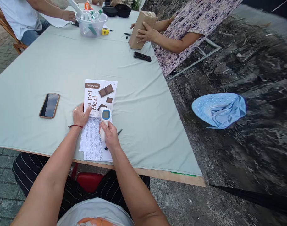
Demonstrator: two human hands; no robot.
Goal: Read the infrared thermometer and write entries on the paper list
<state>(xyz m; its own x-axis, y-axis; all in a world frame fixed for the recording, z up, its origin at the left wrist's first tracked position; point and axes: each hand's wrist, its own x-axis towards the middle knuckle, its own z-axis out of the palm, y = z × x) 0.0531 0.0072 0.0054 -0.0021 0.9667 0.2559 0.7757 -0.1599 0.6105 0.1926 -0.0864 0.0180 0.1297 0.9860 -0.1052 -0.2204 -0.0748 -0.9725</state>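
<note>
My right hand [109,133] is closed around the handle of a white infrared thermometer [102,135], whose blue-rimmed screen faces up. The thermometer's head overlaps the lower right part of a white NutriMotion Su-per Meal box [104,84] printed with chocolate pieces. At the box's lower left edge, my left hand [80,116] grips it with the thumb on its front; the other fingers are partly hidden. Printed sheets of paper [93,147] lie beneath both hands. A dark pen [120,131] sticks out beside my right hand.
A smartphone [49,105] lies to the left. Across the table, one person holds a cardboard box [143,29] near a black phone [142,56]. Another person's hand [69,15] is by a clear basket [92,26] with bottles. A yellow tape measure [105,31] sits beside it. A blue hat [209,108] is at right.
</note>
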